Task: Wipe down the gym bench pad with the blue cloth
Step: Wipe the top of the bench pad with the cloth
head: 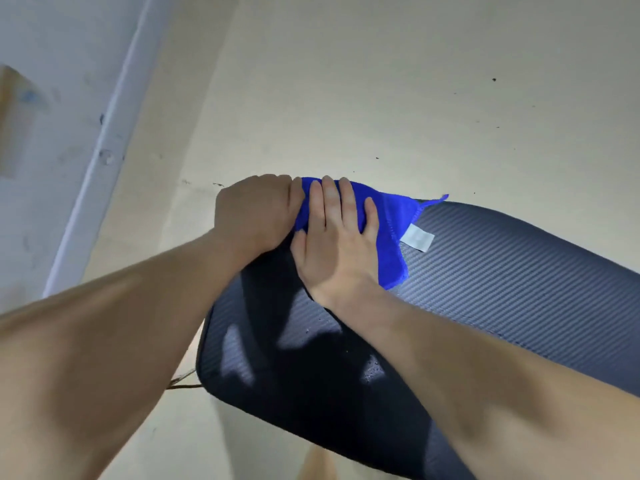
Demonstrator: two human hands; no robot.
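The dark grey ribbed bench pad [502,271] runs from the lower middle to the right edge. A blue cloth [394,220] with a white tag lies over the pad's far edge. My right hand [336,244] rests flat on the cloth, fingers spread, pressing it onto the pad. My left hand [252,213] is curled at the pad's far corner, its fingers closed on the cloth's left end. Most of the cloth's middle is hidden under my right hand.
A pale beige floor [381,98] lies around the bench. A white wall with a light baseboard strip [104,161] runs along the left. A thin dark cord [183,384] shows on the floor by the pad's near left corner.
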